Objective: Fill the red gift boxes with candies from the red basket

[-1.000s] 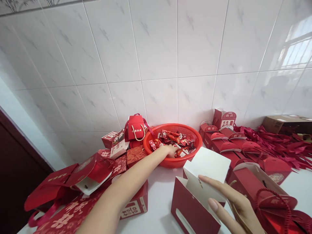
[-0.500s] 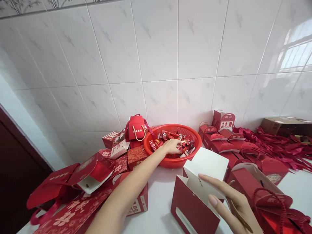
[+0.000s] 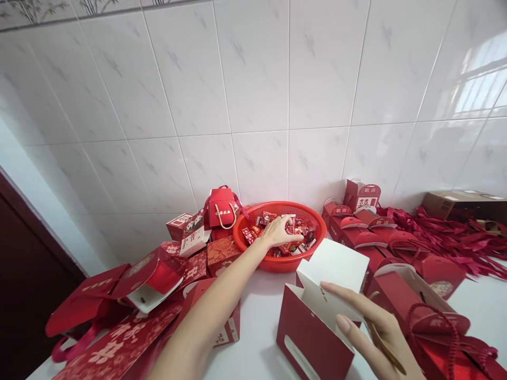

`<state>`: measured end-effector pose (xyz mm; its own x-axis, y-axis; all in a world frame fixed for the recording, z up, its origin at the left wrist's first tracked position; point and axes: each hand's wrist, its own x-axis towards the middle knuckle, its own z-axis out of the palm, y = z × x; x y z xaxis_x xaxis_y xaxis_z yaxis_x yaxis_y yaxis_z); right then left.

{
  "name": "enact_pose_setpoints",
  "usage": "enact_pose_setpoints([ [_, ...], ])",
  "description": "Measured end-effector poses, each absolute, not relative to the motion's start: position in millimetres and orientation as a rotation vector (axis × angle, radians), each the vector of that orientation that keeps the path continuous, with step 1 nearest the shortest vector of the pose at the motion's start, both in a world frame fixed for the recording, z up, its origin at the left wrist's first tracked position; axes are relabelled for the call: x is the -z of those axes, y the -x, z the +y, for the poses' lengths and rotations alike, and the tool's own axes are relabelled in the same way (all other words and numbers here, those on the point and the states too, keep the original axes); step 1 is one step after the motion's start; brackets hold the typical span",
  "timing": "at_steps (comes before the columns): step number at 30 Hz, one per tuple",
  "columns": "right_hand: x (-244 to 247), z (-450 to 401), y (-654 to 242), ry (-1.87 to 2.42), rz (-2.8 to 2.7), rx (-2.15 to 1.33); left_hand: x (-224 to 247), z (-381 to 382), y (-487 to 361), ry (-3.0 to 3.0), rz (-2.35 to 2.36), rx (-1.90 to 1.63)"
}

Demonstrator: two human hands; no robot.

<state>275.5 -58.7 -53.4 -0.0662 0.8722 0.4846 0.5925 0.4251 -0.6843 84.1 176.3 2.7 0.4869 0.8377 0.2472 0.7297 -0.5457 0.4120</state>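
Note:
My left hand (image 3: 279, 232) reaches into a red plastic basket (image 3: 280, 265) of wrapped candies (image 3: 291, 244). Its thumb and fingers are spread apart over the candies, with nothing seen held between them. An open dark red box with a white inside (image 3: 312, 332) stands on the white table in front of the basket, its flap raised toward the back. My right hand (image 3: 368, 322) rests at this box's right side, the fingers over its opening and gripping its wall. A golden cord or handle lies by that hand.
Red gift boxes (image 3: 142, 279) and a small red bag (image 3: 222, 208) crowd the left. Rows of closed red boxes (image 3: 372, 240) stand at the right, beside dark red ribbons (image 3: 435, 232) and a cardboard box (image 3: 455, 203). A tiled wall (image 3: 261, 79) rises behind the table (image 3: 253, 306).
My left hand's fingers have spread apart over the candies, where they were curled down among them before. My right hand and the open box stay nearly in place.

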Motion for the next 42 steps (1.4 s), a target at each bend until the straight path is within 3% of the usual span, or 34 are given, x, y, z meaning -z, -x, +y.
enact_pose_setpoints([
  [10,63.4,-61.7,-277.2,1.265,-1.746,-0.249,-2.0,176.6,-83.6,-2.391,1.456,-0.552],
  [22,58.2,-68.4,-266.5,1.191,-1.621,-0.163,9.4,194.0,-86.6,-1.691,1.211,-0.773],
  [30,67.0,-60.4,-279.4,1.268,-1.716,-0.308,23.4,221.5,-80.1,-2.014,1.153,-0.938],
  [42,57.8,-62.4,-276.3,1.251,-1.681,-0.376,23.0,220.2,-80.4,-1.981,1.173,-1.072],
])
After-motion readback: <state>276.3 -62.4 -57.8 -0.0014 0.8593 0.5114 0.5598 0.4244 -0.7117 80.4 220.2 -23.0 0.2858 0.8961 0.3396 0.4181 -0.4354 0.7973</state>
